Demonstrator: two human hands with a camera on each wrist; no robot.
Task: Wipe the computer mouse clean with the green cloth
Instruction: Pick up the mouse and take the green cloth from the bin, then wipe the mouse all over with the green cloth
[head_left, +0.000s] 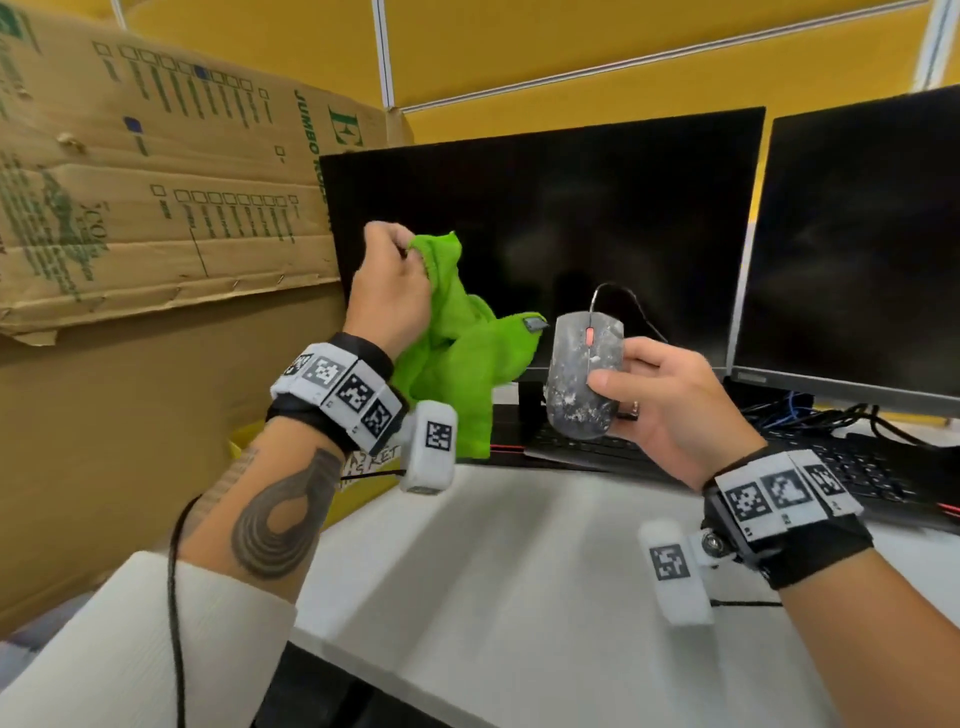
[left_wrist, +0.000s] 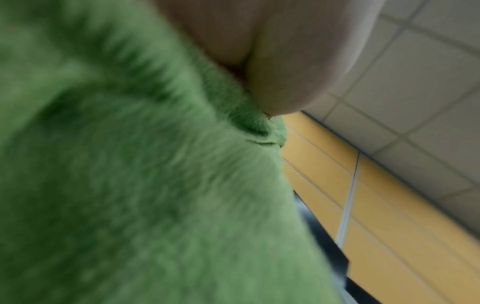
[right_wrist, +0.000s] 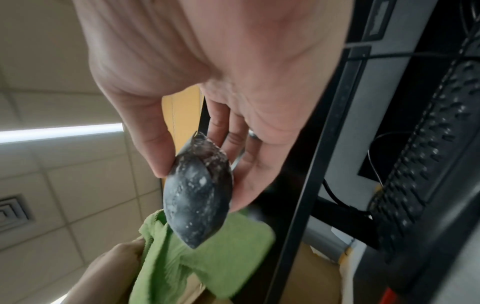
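Right hand (head_left: 670, 410): thumb and fingers (right_wrist: 155, 144) curled around computer mouse (head_left: 584, 376), thumb on its upper face, remaining fingers behind and underneath; ring visible on one finger. Mouse held in the air above the counter (head_left: 519, 571), nose pointing up and away, dark shell mottled all over with whitish-grey residue, red scroll wheel near the top, thin cable looping off the nose in front of the dark monitor (head_left: 545, 208). Left hand (head_left: 389, 291): thumb and fingers pinched on the top edge of green cloth (head_left: 457, 358), rest of the cloth hanging loose below the hand in folds, one corner with a small tag pointing toward the mouse. Cloth just beside the mouse on its left; contact cannot be confirmed from the head view, and the right wrist view only shows the cloth lying behind the mouse's rear end. Left wrist view mostly filled by blurred green pile with a thumb pressed into it. Marker bands on both wrists. Second monitor (head_left: 857, 249) to the right, black keyboard (head_left: 857, 478) under it, cardboard box (head_left: 156, 182) to the left, yellow partition behind.
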